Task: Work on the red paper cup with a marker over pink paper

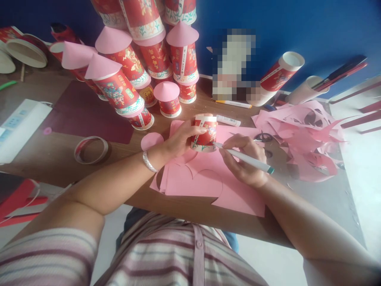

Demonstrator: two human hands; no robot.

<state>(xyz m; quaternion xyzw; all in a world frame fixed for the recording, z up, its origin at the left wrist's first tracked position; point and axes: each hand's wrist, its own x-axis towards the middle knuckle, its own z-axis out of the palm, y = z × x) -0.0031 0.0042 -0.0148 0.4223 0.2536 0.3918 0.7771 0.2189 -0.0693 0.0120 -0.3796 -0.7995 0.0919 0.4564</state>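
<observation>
Striped shirt nearest | left hand grips cup, apparently steadying it | right hand pinches marker, tip angled at cup's lower edge | pink paper below both hands

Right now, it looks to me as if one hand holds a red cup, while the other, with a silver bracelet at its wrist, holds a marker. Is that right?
Not quite: the silver bracelet is on the other wrist. The head view shows it on the left, at the hand holding the red cup. The right hand does hold the marker.
</observation>
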